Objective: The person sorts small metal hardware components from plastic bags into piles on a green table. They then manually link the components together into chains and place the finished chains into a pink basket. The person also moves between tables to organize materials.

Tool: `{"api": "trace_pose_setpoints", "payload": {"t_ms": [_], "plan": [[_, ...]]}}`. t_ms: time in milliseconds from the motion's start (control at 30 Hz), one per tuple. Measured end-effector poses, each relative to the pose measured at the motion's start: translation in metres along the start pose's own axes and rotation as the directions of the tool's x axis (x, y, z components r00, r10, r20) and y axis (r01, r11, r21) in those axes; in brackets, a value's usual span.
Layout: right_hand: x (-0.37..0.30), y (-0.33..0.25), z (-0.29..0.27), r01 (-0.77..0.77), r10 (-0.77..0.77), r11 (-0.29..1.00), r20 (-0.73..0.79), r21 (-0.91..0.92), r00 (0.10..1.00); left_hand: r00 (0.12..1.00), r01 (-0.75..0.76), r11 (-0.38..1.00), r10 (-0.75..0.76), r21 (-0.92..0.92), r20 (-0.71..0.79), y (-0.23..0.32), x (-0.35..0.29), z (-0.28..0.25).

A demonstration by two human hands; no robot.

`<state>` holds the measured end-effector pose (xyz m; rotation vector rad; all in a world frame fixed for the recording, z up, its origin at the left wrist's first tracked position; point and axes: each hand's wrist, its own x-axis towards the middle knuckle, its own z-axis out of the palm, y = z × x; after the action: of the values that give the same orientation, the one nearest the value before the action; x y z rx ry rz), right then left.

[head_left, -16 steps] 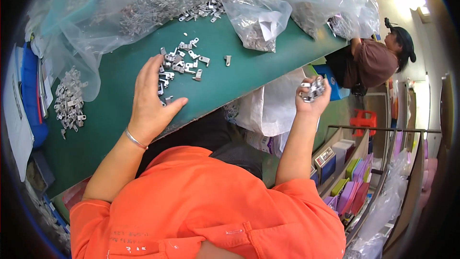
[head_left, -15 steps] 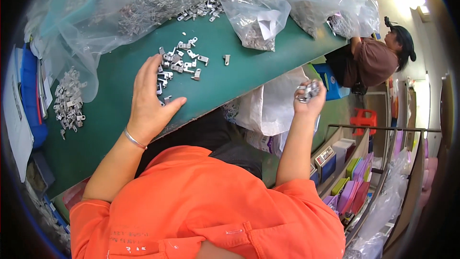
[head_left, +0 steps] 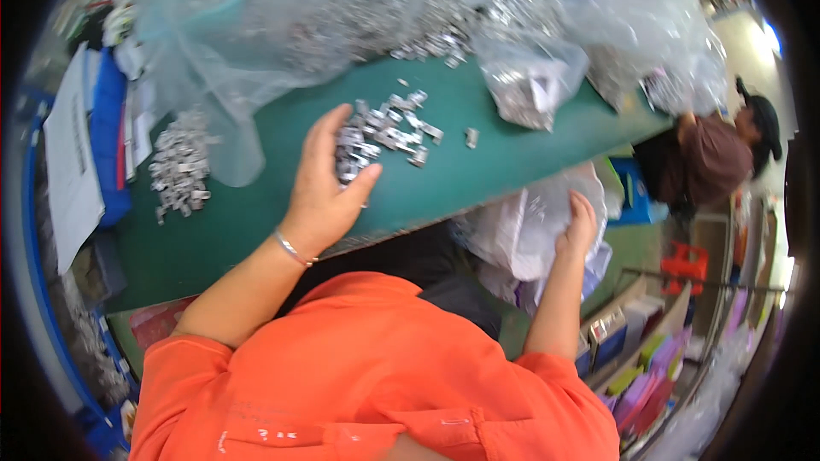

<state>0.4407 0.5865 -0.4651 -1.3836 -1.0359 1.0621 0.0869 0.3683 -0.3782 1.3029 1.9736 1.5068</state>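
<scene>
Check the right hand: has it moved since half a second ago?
Yes. The right hand has dropped from beside the green table's edge down into the white plastic bag below it. The metal parts it held are no longer visible.

Clear plastic bags (head_left: 282,17) of metal parts, blue folder (head_left: 107,132), co-worker in brown (head_left: 713,158), red crate (head_left: 683,269)
</scene>
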Motion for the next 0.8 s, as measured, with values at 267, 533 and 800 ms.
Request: {"api": "trace_pose_setpoints", "payload": {"t_ms": [267,533,800], "plan": [[-0.116,-0.113,0.15,0.84,-0.461,0.542,0.831,-0.014,0.311,0.991,0.108,0.991,-0.102,0.082,-0.083,-0.005,0.018,0.011],[-0.154,-0.089,0.228,0.881,-0.44,0.418,0.898,0.221,-0.016,0.991,0.048,0.977,-0.072,-0.207,-0.109,-0.01,0.021,0.026],[-0.173,-0.094,0.239,0.905,-0.412,0.408,0.909,0.12,0.065,0.936,0.219,0.829,-0.328,-0.515,-0.129,-0.016,0.03,0.002]]}}
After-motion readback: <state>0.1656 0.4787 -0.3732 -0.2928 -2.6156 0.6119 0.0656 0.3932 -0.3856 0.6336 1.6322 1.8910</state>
